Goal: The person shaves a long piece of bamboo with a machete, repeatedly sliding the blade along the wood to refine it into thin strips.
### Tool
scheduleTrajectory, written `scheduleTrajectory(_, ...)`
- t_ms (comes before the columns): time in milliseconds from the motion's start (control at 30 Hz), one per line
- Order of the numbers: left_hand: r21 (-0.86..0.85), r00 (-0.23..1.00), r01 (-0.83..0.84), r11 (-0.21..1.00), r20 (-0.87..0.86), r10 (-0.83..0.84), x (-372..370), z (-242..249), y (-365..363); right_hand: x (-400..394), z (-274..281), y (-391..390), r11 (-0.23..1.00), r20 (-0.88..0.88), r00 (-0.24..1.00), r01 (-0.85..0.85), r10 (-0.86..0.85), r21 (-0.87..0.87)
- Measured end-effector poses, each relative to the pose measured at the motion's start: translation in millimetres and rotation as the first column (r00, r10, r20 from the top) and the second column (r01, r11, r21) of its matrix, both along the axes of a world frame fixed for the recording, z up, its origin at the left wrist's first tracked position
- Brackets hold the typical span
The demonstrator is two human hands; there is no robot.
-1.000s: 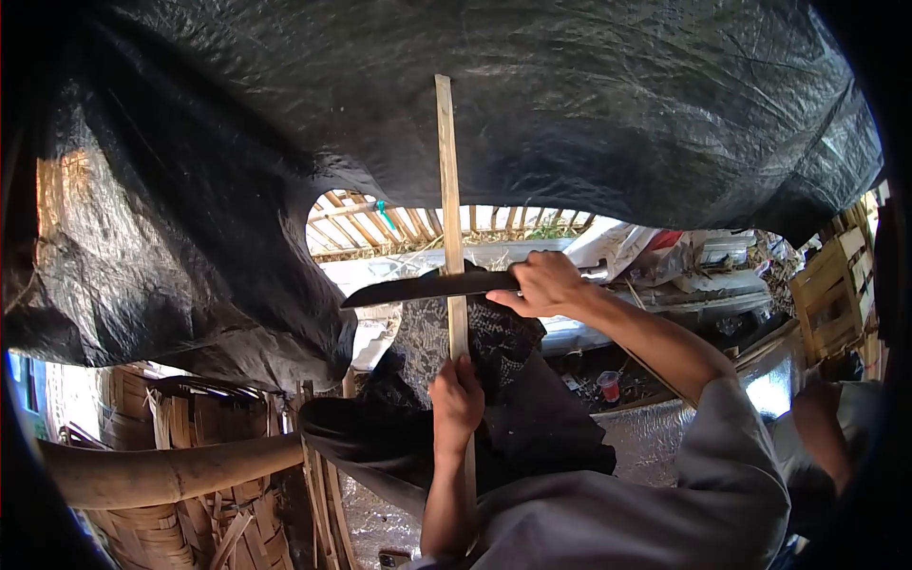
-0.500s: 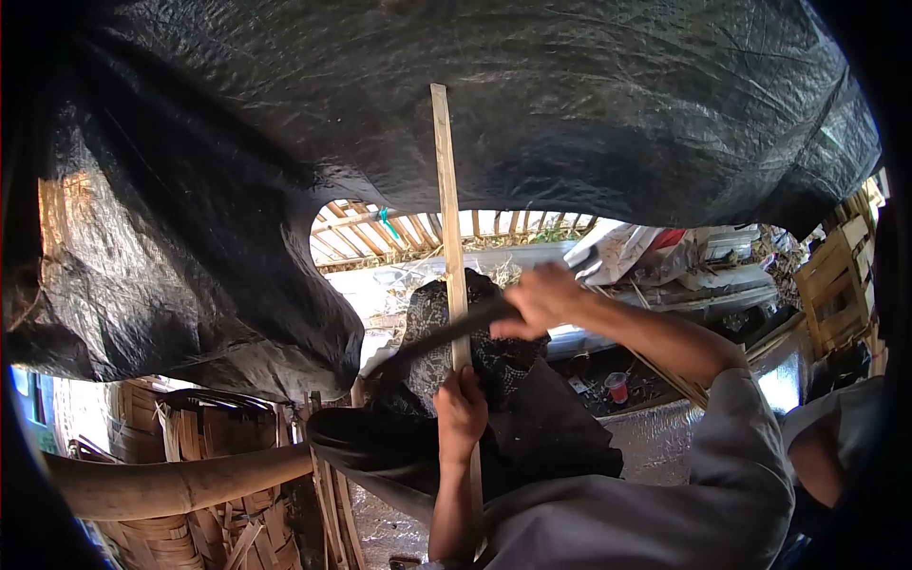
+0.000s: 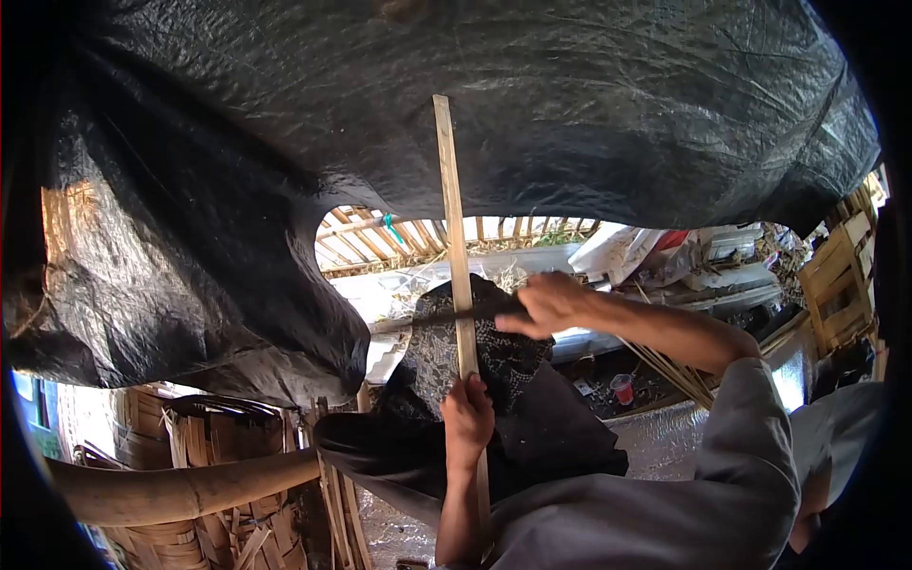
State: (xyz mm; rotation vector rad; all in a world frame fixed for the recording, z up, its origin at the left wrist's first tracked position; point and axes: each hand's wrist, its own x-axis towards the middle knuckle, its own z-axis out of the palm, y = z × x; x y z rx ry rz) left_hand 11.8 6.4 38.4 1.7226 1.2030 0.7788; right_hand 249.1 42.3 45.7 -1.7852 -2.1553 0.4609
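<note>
A long pale strip of wood or bamboo (image 3: 451, 204) stands lengthwise before me, from near my body up against the black sheet. My left hand (image 3: 467, 410) is wrapped round its lower part. Above it, my right hand (image 3: 543, 305) is closed on the handle of a dark long-bladed knife (image 3: 489, 309). The blade points left and crosses the strip; its far part is blurred or lost against the dark patterned cloth (image 3: 432, 347) behind.
Black plastic sheeting (image 3: 608, 123) hangs across the top and left. A thick bamboo pole (image 3: 190, 489) and woven baskets (image 3: 133, 427) lie lower left. A red cup (image 3: 621, 388) and thin sticks (image 3: 670, 370) are at right. Another person's sleeve (image 3: 841, 442) shows at the right edge.
The knife has swung from a slant down-left to nearly level across the strip. My right hand has moved slightly lower and right. The view has shifted a little.
</note>
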Motion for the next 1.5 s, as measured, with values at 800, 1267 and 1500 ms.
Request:
scheduleTrajectory(800, -0.564, 0.890, 0.296, 0.771, 0.456, -0.008, -42, -8, -7, -54, 3, -84, 0.962, 0.082, 0.967, 0.249, -0.241, -0.115)
scheduleTrajectory(1267, -0.639, 0.892, 0.366, 0.677, 0.449, -0.058, -80, -17, -56, -69, -2, -106, 0.830, -0.295, 0.780, 0.484, -0.552, -0.276)
scheduleTrajectory(1500, -0.383, 0.888, 0.205, 0.901, 0.460, -0.007, -57, -9, -32, -69, 11, -111, 0.858, -0.132, 0.870, 0.425, -0.475, -0.288)
